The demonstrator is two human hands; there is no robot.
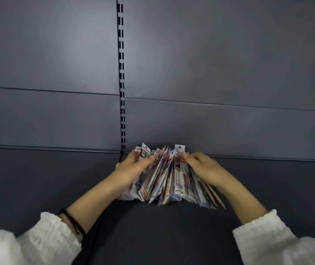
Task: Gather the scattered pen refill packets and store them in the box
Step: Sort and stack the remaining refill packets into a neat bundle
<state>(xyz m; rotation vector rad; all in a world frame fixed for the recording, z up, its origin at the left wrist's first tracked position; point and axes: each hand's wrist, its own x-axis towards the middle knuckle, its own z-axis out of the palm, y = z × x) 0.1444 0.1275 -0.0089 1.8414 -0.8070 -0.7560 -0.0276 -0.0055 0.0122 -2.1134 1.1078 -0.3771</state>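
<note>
On dark shelf (38, 178), up near back panel (210, 73): refill packets (164, 175) bunched on edge, fanned out. Left hand (131, 169) and right hand (200, 167) clamp bundle from both sides, fingers curled, probably squaring it up. No box in view.

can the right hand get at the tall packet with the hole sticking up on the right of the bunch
Probably yes. The right hand already rests on the bunch of packets, its fingertips just beside that tall packet. Nothing lies between them; the left hand is on the other side.
</note>
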